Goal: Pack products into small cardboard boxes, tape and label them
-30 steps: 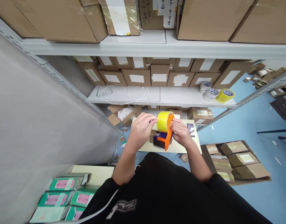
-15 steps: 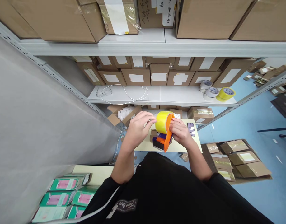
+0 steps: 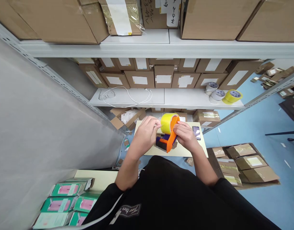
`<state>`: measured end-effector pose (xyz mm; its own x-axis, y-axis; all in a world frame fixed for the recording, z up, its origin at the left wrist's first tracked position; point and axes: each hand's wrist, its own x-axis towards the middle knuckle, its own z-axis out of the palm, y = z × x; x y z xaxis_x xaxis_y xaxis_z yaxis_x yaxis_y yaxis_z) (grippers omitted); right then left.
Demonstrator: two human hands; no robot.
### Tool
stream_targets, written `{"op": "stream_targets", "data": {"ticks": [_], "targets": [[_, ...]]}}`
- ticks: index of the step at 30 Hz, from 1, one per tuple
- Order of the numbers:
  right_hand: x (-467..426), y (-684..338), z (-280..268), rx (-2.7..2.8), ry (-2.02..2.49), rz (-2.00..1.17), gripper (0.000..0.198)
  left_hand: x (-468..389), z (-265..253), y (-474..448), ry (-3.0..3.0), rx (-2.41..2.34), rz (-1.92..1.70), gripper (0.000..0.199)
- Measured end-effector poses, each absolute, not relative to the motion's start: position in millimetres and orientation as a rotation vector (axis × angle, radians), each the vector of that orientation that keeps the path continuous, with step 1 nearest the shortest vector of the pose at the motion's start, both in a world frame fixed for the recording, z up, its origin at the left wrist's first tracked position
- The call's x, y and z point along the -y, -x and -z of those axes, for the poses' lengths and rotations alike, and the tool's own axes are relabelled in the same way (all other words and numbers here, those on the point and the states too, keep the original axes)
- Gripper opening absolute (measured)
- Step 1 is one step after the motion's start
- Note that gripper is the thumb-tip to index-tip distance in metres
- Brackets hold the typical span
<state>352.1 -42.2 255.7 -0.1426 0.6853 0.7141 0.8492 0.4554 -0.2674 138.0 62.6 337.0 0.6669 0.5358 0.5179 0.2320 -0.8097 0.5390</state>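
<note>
My right hand (image 3: 185,134) grips the orange side frame of a tape dispenser (image 3: 171,140) over the table. The dispenser carries a wide roll of yellow packing tape (image 3: 166,123), and its dark head with a toothed blade points down and left. On the roll's left side my left hand (image 3: 147,134) is closed in a pinch, thumb against fingers. A thin bit of tape appears between those fingertips and the roll, though it is small and partly hidden. Below the dispenser lies the pale yellow table (image 3: 151,151).
A phone (image 3: 196,132) lies at the table's right. Tape rolls (image 3: 217,95) and a white cable (image 3: 132,100) rest on the shelf (image 3: 180,99) ahead, with cardboard boxes (image 3: 139,79) behind. An open carton (image 3: 129,118) stands left; a box of cartons (image 3: 250,159) is on the floor right.
The dispenser has tilted and risen slightly, its blade end shifting up and left. My left hand has turned a little, its fingertips still beside the roll. My right hand keeps its grip.
</note>
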Motion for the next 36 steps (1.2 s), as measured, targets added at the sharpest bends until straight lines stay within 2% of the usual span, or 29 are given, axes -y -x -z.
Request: {"op": "stream_targets", "data": {"ticks": [9,14,17,19,24,36], "targets": [[40.7,-351.8,-260.9,1.880,1.282,0.317,0.033,-61.4,-332.1,-146.8,-2.232,-0.595,-1.129,0.005],[41.4,-351.6,-262.6,1.886,1.266,0.332,0.031,-61.0,-328.2,-147.5,-2.139,-0.681,-1.171,0.010],[41.3,-351.8,-263.2,1.895,1.249,0.347,0.030,-61.0,-329.4,-146.8,-2.074,-0.739,-1.147,0.022],[41.0,-351.8,-263.7,1.905,1.241,0.356,0.028,-61.6,-332.0,-146.3,-2.093,-0.710,-1.126,0.026],[39.2,-351.6,-267.4,1.936,1.214,0.364,0.025,-63.6,-338.1,-145.6,-2.188,-0.625,-1.132,0.013],[45.0,-355.2,-269.7,2.036,1.219,0.372,0.018,-59.2,-345.7,-138.6,-2.327,-0.655,-1.012,0.018]]}}
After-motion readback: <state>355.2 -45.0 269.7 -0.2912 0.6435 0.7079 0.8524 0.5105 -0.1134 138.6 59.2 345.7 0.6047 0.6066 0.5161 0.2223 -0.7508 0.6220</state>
